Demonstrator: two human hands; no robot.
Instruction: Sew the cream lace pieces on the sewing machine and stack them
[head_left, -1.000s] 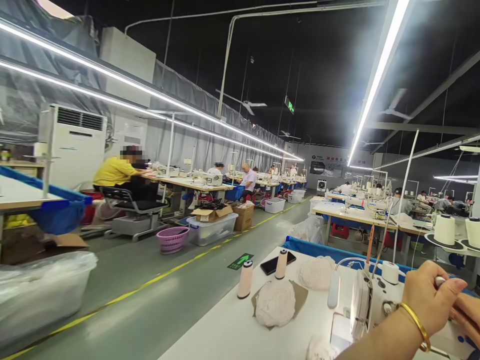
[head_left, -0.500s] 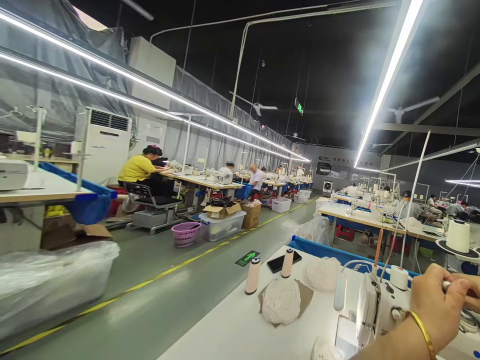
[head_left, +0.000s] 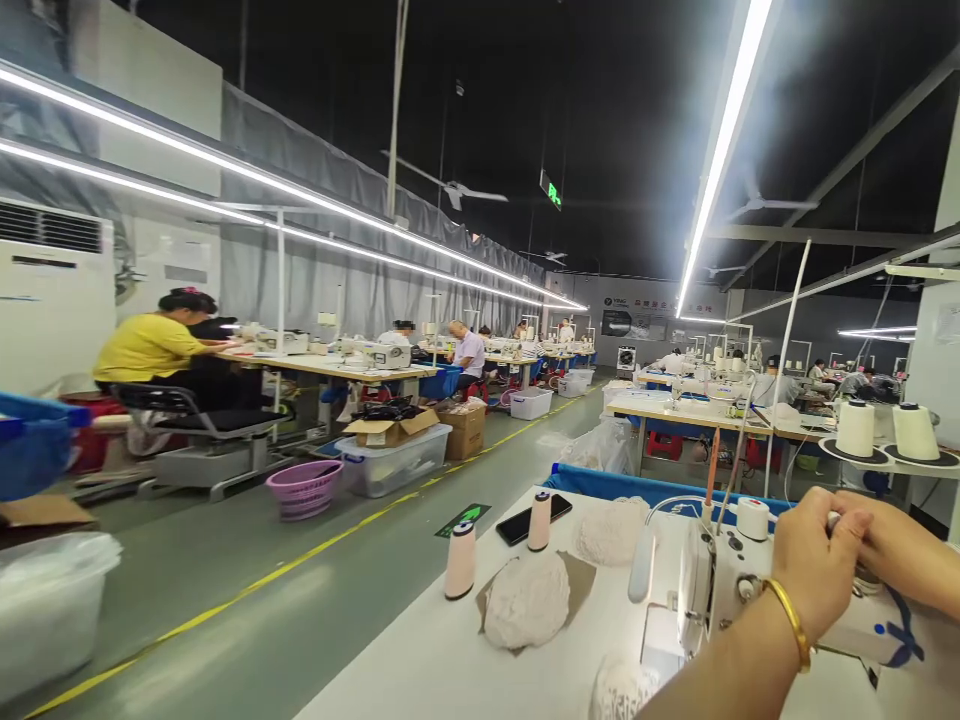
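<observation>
Left hand (head_left: 817,565): fingers curled shut, pinching a small white piece (head_left: 834,519) — too small to identify.
Right hand (head_left: 900,555): fingers stretched to the same piece, touching the left; grip hidden, cannot tell.
Sewing machine (head_left: 716,590): white, directly under both hands, on the surface (head_left: 420,670).
Thread cones (head_left: 460,560): upright beside lace heaps (head_left: 527,612) — farther left.

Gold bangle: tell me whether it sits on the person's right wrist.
No, the gold bangle circles the wrist of the left hand, which reaches over the sewing machine toward the right hand.
</observation>
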